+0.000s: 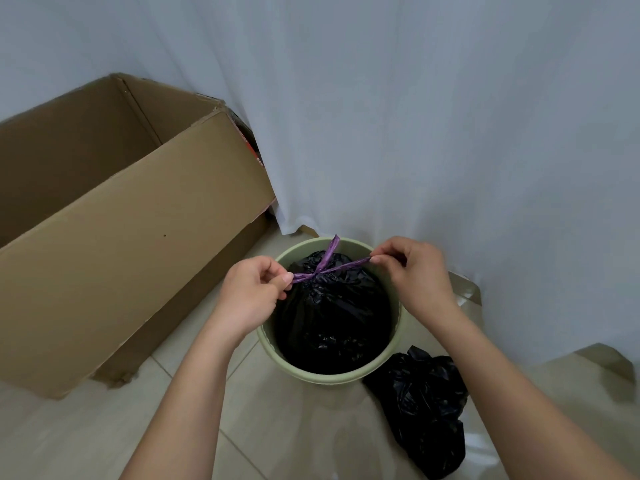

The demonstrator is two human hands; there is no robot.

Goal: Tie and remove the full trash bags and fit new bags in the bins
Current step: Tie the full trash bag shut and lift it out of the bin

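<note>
Both hands pinch purple drawstring (325, 268), stretched 8-to-2 o'clock: left hand (251, 294), right hand (414, 271). Black bag (332, 317) upright in bin (273, 355).

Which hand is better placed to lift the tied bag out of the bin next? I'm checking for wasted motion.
Likely the left hand. It pinches the purple drawstring right beside the knot on the black trash bag, so it could regrip there. The right hand pinches the string's far end, out at the green bin rim.
</note>
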